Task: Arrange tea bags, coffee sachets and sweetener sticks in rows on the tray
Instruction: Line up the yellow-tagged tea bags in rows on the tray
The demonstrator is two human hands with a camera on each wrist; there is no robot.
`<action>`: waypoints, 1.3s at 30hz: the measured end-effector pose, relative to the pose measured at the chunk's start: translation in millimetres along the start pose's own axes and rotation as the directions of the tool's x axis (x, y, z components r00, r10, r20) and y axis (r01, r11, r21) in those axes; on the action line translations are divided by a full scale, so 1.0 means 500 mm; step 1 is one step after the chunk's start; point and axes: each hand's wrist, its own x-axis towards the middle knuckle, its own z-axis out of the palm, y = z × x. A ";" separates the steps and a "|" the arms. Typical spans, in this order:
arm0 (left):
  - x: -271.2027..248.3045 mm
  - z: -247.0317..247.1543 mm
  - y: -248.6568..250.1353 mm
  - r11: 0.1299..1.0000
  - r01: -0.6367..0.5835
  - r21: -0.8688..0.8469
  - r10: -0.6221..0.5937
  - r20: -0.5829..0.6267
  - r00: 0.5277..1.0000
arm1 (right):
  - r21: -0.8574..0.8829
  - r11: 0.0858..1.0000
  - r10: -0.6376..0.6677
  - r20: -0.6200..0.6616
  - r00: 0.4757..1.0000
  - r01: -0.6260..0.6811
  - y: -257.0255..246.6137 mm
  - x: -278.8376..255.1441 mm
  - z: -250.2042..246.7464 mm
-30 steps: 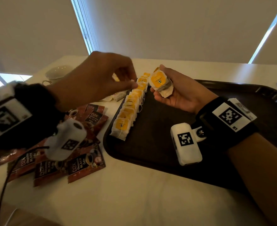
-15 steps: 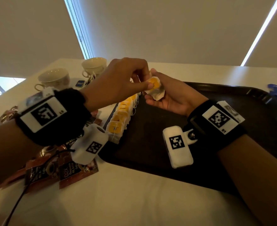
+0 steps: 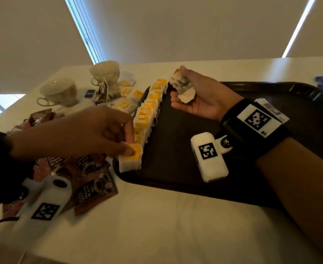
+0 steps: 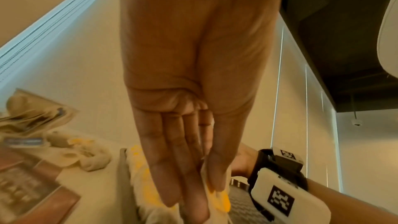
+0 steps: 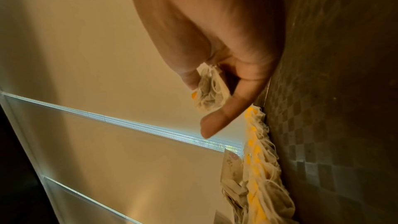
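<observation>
While the left hand (image 3: pixel 92 134) is pinching a tea bag (image 3: pixel 131 159) between thumb and fingertips and setting it down at the near end of the row (image 3: pixel 149 111), the right hand (image 3: pixel 200 96) is hovering over the tray (image 3: pixel 223 187) at the row's far end, clutching a small bunch of bags (image 3: pixel 183 88) as the next supply. The row is running along the tray's left edge, bags overlapping like shingles, strings dangling toward the tray's middle. Honestly the risky bit is that near bag: it's sitting right at the tray's front corner, so a sloppy release could be tipping it over the rim, or fingers dragging back could be snagging a string and pulling neighbours out of line. The bunch on the right looks a bit crumpled too, so tags could be tangling in there. Off to the left on the table, coffee sachets (image 3: pixel 92 189) are lying in a loose heap, more loose bags (image 3: pixel 126 96) are sitting near two cups (image 3: pixel 58 92), and none of that is blocking the tray. Can't spot any sweetener sticks for sure.
</observation>
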 end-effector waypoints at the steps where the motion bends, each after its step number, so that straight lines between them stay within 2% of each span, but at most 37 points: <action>1: 0.002 0.003 -0.007 1.000 0.013 -0.002 -0.013 0.018 1.000 | -0.003 1.000 -0.002 -0.003 1.000 0.002 0.000 0.000 -0.001; 3: 0.005 0.006 -0.016 0.999 0.044 0.010 -0.045 0.039 0.998 | -0.008 1.000 -0.003 -0.006 1.000 0.003 0.000 -0.002 -0.001; 5: 0.011 0.008 -0.025 0.992 0.051 0.116 -0.053 0.011 0.999 | -0.012 1.000 -0.003 -0.014 1.000 0.003 0.000 -0.002 -0.001; 8: 0.017 0.010 -0.028 0.919 -0.009 0.394 0.043 -0.078 0.996 | -0.014 1.000 -0.003 -0.024 1.000 0.003 -0.002 -0.003 -0.004; 12: 0.016 0.012 -0.029 0.852 -0.083 0.516 0.157 -0.101 0.982 | -0.003 1.000 0.001 -0.030 1.000 -0.001 -0.004 -0.002 -0.004; 15: 0.003 0.008 -0.026 0.806 -0.229 0.546 0.297 -0.038 0.954 | 0.000 1.000 0.001 -0.038 0.999 -0.001 -0.002 -0.001 -0.003; 18: -0.001 0.011 -0.040 0.747 -0.294 0.597 0.326 0.057 0.944 | 0.010 1.000 0.004 -0.034 0.999 -0.004 -0.001 0.000 -0.002; 21: 0.014 0.015 -0.051 0.762 -0.282 0.584 0.304 0.062 0.951 | 0.013 1.000 0.007 -0.031 0.999 -0.007 -0.002 -0.001 -0.001; 24: 0.017 0.018 -0.058 0.809 -0.236 0.539 0.200 0.126 0.972 | 0.018 1.000 0.013 -0.031 0.999 -0.012 -0.002 -0.002 -0.003; 27: 0.014 0.023 -0.059 0.826 -0.251 0.505 0.191 0.168 0.967 | 0.028 0.999 0.021 -0.030 0.999 -0.020 -0.003 -0.003 -0.003; 30: 0.025 0.026 -0.067 0.766 -0.277 0.580 0.201 0.192 0.960 | 0.022 0.999 0.026 -0.015 1.000 -0.026 -0.006 -0.005 -0.002; 33: 0.027 0.007 -0.049 0.709 -0.275 0.650 0.153 0.238 0.959 | -0.004 1.000 0.027 0.005 1.000 -0.027 -0.005 -0.006 0.000; 34: 0.026 -0.008 -0.032 0.720 -0.270 0.639 0.181 0.202 0.963 | -0.012 1.000 0.024 0.013 1.000 -0.024 -0.005 -0.005 0.000; 36: 0.025 -0.041 0.005 0.821 -0.243 0.517 0.300 -0.029 0.953 | -0.015 1.000 0.020 0.038 0.999 -0.019 -0.004 -0.005 0.000; 38: 0.040 -0.073 0.030 0.886 -0.202 0.418 0.328 -0.257 0.909 | -0.009 1.000 0.012 0.087 0.996 -0.011 -0.005 -0.006 0.001; 39: 0.056 -0.082 0.040 0.904 -0.173 0.392 0.314 -0.332 0.889 | 0.000 1.000 0.007 0.117 0.993 -0.007 -0.005 -0.007 0.002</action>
